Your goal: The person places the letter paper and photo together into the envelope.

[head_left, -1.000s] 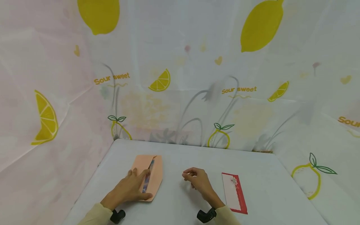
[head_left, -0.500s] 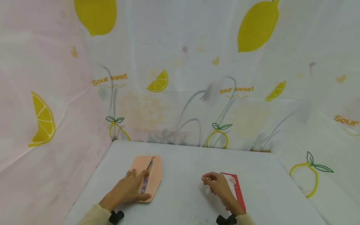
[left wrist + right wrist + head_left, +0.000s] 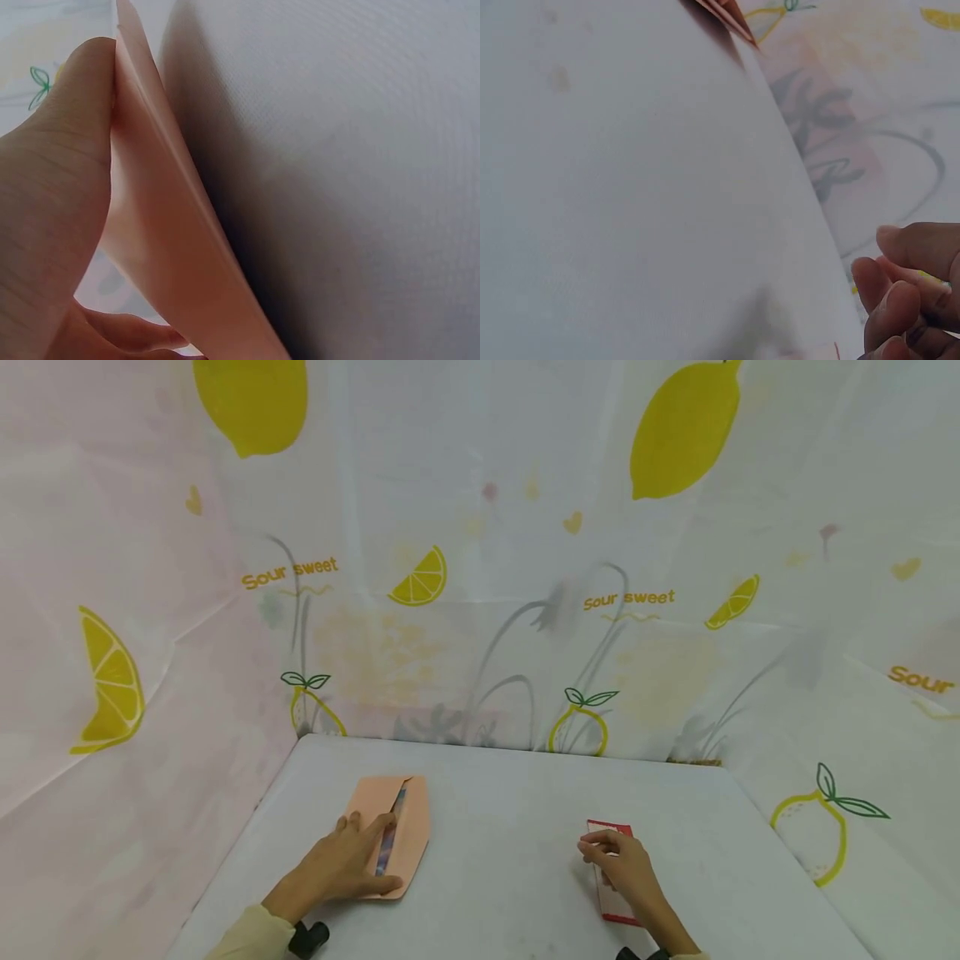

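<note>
A peach envelope (image 3: 417, 847) lies on the white table at the left, its flap side up. A strip of something blue and purple (image 3: 387, 845) shows in its long opening. My left hand (image 3: 341, 862) rests on the envelope with fingers spread, the thumb near its lower edge. In the left wrist view, the thumb touches the envelope's face (image 3: 169, 255). Over to the right, a pink and red card (image 3: 611, 903) lies flat. Above it my right hand (image 3: 624, 867) hovers, fingers loosely bent, nothing between them, hiding the card's middle.
The white table (image 3: 495, 877) ends at a backdrop sheet (image 3: 465, 652) printed with lemons, which rises behind it and along both sides. A black wrist camera (image 3: 309, 937) sits at the left cuff.
My right hand has moved rightward from mid-table to above the card, covering much of it. The left hand stays on the envelope. The head view has shifted slightly.
</note>
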The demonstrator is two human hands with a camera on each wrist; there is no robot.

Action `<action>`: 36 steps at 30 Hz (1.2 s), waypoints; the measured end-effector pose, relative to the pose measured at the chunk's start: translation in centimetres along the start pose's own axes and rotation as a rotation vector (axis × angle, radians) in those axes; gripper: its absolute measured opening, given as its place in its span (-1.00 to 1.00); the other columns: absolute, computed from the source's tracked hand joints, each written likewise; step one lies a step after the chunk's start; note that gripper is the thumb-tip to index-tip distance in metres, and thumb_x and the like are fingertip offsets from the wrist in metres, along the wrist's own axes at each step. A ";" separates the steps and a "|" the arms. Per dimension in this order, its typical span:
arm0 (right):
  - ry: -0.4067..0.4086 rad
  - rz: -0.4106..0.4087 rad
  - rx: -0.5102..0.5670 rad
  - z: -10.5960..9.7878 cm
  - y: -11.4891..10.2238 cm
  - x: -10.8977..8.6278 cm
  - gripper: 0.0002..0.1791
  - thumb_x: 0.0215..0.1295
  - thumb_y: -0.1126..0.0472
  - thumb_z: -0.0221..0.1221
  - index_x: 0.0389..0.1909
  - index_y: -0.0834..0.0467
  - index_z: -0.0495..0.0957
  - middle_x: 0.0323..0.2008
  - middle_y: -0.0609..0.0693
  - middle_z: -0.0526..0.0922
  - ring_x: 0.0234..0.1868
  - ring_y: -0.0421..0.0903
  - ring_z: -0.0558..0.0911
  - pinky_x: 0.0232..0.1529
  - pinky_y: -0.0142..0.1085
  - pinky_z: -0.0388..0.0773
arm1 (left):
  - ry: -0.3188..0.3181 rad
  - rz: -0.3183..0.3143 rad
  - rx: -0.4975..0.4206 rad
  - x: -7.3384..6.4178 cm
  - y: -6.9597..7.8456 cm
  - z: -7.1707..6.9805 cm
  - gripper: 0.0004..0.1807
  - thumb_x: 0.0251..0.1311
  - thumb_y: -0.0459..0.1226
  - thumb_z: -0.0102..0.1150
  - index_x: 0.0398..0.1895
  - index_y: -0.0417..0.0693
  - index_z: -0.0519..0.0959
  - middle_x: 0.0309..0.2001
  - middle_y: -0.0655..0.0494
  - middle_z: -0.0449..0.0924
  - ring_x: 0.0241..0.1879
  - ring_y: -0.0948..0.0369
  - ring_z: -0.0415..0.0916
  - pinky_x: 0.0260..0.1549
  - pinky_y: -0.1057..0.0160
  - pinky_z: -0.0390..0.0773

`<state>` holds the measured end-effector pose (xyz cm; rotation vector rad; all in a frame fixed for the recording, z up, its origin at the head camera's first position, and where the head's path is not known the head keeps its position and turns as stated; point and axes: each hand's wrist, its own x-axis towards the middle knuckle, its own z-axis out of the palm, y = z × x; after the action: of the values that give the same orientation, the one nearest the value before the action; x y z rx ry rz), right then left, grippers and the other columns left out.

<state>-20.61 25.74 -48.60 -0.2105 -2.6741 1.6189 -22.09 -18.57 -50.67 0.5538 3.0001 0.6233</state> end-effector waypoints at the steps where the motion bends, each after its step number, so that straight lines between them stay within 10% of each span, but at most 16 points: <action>1: 0.007 0.006 0.000 -0.3 0.2 -0.1 -0.75 0.37 0.15 0.35 -0.07 0.23 0.71 -0.38 0.06 0.71 -0.65 -0.18 0.36 -0.60 -0.36 0.36 | 0.000 0.001 0.000 0.0 0.0 0.0 0.05 -0.13 0.48 0.38 0.42 0.20 0.38 0.27 -0.58 0.32 0.23 -0.61 0.27 -0.32 -0.36 0.56; 36: 0.109 0.153 -0.399 -4.5 4.9 -1.3 -0.33 0.19 -0.03 0.48 0.02 0.48 0.59 -0.38 0.08 0.59 -0.31 -0.03 0.50 -0.34 -0.26 0.50 | 0.003 -0.002 -0.029 -0.2 -0.1 0.2 0.01 -0.10 0.43 0.42 0.40 0.21 0.40 0.31 -0.62 0.26 0.26 -0.57 0.27 -0.33 -0.34 0.56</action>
<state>-18.41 31.77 -50.73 -0.5006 -2.9252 1.0446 -21.88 -18.66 -50.87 0.5491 2.9891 0.6675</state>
